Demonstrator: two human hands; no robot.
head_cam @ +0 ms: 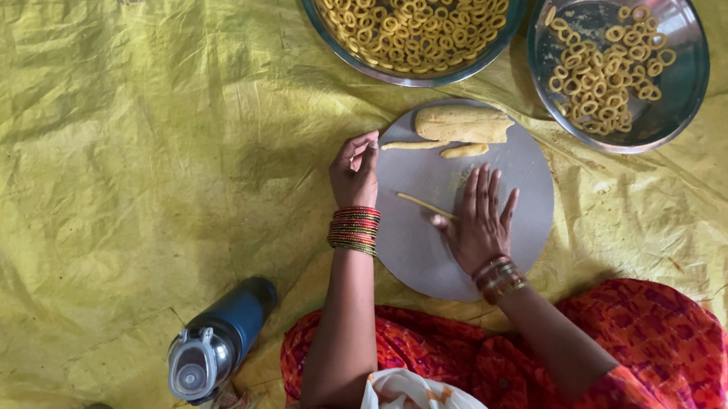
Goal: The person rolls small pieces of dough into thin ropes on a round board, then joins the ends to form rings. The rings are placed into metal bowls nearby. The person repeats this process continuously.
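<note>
Leftmost, a blue bottle (pixel 214 342) with a grey cap lies on its side on the crinkled yellow sheet (pixel 116 160) that covers the floor. Next comes the left hand (pixel 354 175), red and gold bangles (pixel 354 229) at its wrist; its fingers curl loosely at the left edge of the round grey board (pixel 414 246), and its grip holds nothing that shows. On the board a thin dough strand (pixel 423 204) runs toward the right hand (pixel 479 226), which lies flat, fingers spread, pressing down on the strand's right end; its grip is open, palm on the board. Above the hands, at the board's far edge, sits a thick dough log (pixel 463 123) with two short dough pieces (pixel 438 147) just below it. Beyond the board, a steel plate (pixel 316 15) is heaped with dough rings (pixel 407 11), and to its right a steel bowl (pixel 688 76) holds fewer rings.
</note>
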